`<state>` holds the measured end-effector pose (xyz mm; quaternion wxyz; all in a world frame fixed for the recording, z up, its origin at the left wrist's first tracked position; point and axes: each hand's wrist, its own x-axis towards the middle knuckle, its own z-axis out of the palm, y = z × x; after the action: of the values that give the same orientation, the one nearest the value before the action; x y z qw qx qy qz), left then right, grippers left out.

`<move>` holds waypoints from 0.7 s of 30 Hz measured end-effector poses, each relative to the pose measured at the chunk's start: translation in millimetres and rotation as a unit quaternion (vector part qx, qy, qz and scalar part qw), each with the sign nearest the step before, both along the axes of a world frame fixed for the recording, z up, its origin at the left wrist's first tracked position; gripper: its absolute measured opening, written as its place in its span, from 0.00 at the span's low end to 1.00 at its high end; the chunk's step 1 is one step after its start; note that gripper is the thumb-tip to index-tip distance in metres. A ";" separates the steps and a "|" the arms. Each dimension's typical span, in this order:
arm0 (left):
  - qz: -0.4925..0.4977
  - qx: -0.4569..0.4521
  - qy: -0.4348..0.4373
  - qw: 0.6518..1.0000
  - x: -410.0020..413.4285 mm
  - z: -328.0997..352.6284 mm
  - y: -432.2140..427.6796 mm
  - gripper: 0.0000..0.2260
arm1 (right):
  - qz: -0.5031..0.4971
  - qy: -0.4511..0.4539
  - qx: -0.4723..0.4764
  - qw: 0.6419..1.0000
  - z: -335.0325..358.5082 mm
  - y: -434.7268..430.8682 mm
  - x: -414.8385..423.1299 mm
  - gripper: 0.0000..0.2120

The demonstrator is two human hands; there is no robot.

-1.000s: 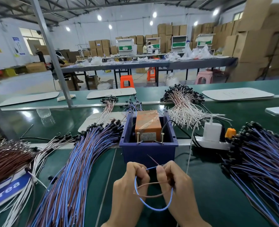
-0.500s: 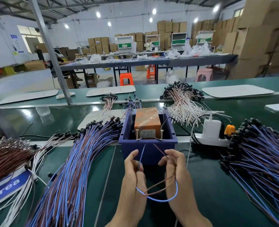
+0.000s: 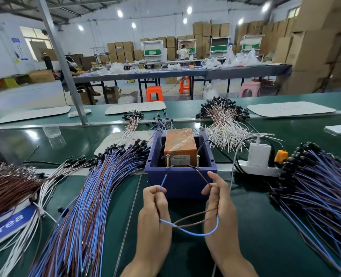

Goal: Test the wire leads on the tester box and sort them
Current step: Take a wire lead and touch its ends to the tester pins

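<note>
An orange tester box (image 3: 180, 143) sits inside a dark blue bin (image 3: 180, 180), with two upright screw posts (image 3: 167, 161) at its near edge. My left hand (image 3: 155, 212) pinches the blue lead (image 3: 193, 233), whose end reaches up to the left post. My right hand (image 3: 219, 208) pinches the brown lead (image 3: 193, 215), its tip touching the base of the right post (image 3: 198, 162). The two leads hang in a loop between my hands.
A big bundle of blue and brown leads (image 3: 89, 206) lies left of the bin, another (image 3: 321, 188) at the right. White leads (image 3: 223, 124) lie behind. A white power strip with charger (image 3: 258, 156) stands right of the bin. Brown wires (image 3: 7, 184) lie far left.
My hands have spread apart and moved forward to the bin. The lead ends, earlier held close together near me, now reach the two screw posts.
</note>
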<state>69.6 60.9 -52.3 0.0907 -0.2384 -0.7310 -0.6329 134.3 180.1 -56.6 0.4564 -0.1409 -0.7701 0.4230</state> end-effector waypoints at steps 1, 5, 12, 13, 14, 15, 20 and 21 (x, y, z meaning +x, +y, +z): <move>0.020 -0.005 0.025 0.999 -3.0 0.8 -0.6 0.09 | -0.004 0.014 -0.008 1.000 1.4 0.1 -1.6 0.19; 0.065 -0.027 0.087 0.994 -18.9 4.3 1.8 0.07 | -0.044 0.044 -0.031 0.998 3.5 4.6 -9.6 0.16; 0.072 -0.030 0.101 0.992 -30.0 2.4 8.3 0.08 | -0.064 0.052 -0.012 0.997 3.3 7.7 -17.0 0.13; 0.071 -0.027 0.102 0.992 -30.1 1.3 8.2 0.08 | -0.062 0.051 -0.016 0.997 3.5 7.0 -16.4 0.13; 0.071 -0.025 0.103 0.992 -29.7 0.8 7.8 0.09 | -0.061 0.051 -0.019 0.997 3.8 6.6 -15.9 0.13; 0.070 -0.021 0.103 0.992 -29.2 0.3 7.3 0.09 | -0.061 0.054 -0.018 0.997 3.9 6.0 -15.2 0.13; 0.062 -0.002 0.097 0.993 -30.3 -0.4 5.9 0.07 | -0.064 0.053 -0.004 0.997 3.5 5.6 -15.6 0.10; 0.066 0.000 0.097 0.993 -30.9 -0.3 5.5 0.06 | -0.063 0.052 -0.006 0.997 3.2 5.9 -15.8 0.10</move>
<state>38.7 66.5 -52.6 0.2024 -0.2498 -0.7330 -0.5994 118.5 185.9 -53.4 0.5209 -0.1698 -0.7324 0.4043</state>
